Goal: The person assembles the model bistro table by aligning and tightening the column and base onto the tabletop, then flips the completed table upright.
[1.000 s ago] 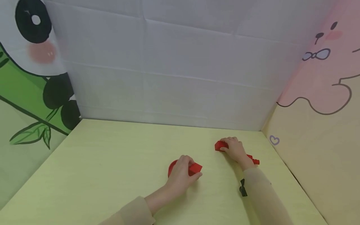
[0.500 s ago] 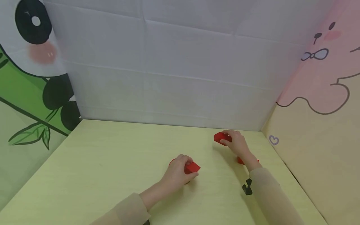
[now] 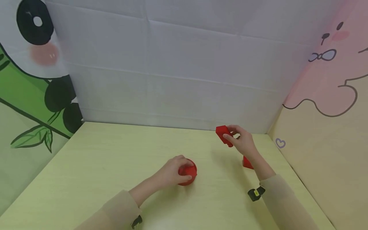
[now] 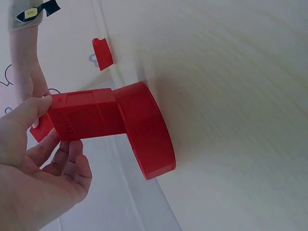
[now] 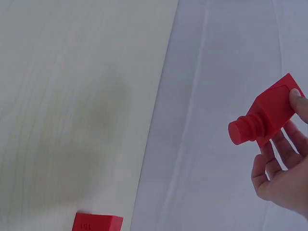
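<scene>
My left hand (image 3: 173,171) pinches a red rectangular block (image 4: 86,113) between thumb and fingers. The block's lower end meets a wide, round red base (image 4: 147,130) at the table; whether they are joined I cannot tell. Above the table, farther back and to the right, my right hand (image 3: 243,140) grips a second red block (image 5: 275,108). That block is tilted, and its stepped round knob (image 5: 245,129) points downward in the head view. A third red piece (image 3: 248,163) lies on the table beneath the right forearm, which hides part of it in the head view.
The pale yellow table (image 3: 115,159) meets a white sheet (image 3: 178,73) at the back. Printed cartoon panels stand on both sides, the right panel (image 3: 322,153) nearest the loose piece. Dark bands with small devices (image 3: 255,193) hang at the wrists.
My right hand has lifted its block off the table, up and toward the back, tilting it. My left hand has shifted slightly left and turned its piece, so the round base shows more.
</scene>
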`<action>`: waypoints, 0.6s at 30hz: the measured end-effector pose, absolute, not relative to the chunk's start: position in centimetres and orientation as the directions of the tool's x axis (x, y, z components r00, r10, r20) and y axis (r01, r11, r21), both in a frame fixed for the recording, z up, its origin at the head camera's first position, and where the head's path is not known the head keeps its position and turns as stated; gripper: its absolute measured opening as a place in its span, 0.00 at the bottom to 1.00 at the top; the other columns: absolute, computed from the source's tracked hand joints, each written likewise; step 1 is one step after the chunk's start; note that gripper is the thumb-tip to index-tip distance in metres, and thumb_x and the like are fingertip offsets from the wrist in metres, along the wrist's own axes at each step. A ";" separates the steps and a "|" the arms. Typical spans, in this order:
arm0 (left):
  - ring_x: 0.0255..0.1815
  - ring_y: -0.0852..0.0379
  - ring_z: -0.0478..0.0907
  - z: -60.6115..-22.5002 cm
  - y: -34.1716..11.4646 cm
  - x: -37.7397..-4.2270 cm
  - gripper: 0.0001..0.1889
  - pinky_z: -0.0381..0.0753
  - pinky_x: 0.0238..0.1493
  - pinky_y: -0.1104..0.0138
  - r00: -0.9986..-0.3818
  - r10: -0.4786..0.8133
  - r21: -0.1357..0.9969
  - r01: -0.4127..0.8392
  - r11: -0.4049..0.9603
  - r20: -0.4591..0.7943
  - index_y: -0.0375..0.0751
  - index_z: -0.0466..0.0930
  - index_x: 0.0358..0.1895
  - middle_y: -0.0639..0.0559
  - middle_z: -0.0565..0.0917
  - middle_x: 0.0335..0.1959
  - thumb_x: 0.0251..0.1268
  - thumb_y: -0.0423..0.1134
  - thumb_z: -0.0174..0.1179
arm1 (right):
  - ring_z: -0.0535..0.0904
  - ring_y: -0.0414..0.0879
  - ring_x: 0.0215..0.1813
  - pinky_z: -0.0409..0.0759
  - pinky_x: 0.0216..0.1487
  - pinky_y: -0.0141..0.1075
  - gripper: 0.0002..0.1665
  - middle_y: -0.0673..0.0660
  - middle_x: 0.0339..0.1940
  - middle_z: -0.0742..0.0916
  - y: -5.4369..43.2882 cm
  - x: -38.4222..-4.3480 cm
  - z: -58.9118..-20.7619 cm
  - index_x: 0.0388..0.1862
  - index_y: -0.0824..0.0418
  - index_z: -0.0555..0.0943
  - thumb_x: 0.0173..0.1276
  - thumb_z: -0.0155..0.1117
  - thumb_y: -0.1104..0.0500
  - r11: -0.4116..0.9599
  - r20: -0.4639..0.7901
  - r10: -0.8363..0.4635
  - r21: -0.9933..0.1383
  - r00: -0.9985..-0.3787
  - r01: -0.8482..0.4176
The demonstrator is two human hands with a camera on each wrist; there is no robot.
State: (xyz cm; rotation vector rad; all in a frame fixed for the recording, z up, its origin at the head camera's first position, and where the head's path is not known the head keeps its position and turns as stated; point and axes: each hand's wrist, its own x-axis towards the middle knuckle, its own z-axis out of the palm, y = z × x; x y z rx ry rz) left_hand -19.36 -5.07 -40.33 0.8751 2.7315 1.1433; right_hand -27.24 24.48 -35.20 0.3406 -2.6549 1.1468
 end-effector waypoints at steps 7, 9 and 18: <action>0.51 0.56 0.72 -40.2 -7.2 -20.3 0.17 0.80 0.47 0.62 -0.747 0.645 0.663 0.566 0.490 0.160 0.46 0.78 0.53 0.56 0.76 0.47 0.60 0.39 0.64 | 0.75 0.50 0.51 0.77 0.46 0.36 0.26 0.57 0.52 0.81 22.8 -25.5 -34.0 0.60 0.57 0.73 0.64 0.65 0.53 0.585 0.276 -0.099 -0.761 -0.956 -0.280; 0.51 0.56 0.72 -40.0 -7.8 -20.5 0.17 0.80 0.47 0.61 -0.719 0.674 0.659 0.591 0.465 0.170 0.46 0.78 0.54 0.56 0.76 0.48 0.61 0.38 0.63 | 0.75 0.50 0.51 0.77 0.46 0.33 0.26 0.57 0.52 0.81 22.5 -25.1 -33.8 0.60 0.57 0.73 0.64 0.65 0.53 0.551 0.271 -0.101 -0.786 -0.957 -0.281; 0.52 0.56 0.73 -39.9 -10.0 -22.0 0.18 0.76 0.52 0.58 -0.668 0.728 0.670 0.611 0.422 0.152 0.49 0.77 0.56 0.60 0.77 0.52 0.62 0.34 0.61 | 0.77 0.50 0.49 0.78 0.46 0.29 0.27 0.58 0.49 0.83 21.2 -23.8 -34.0 0.59 0.57 0.73 0.63 0.66 0.50 0.451 0.254 -0.120 -0.847 -0.960 -0.281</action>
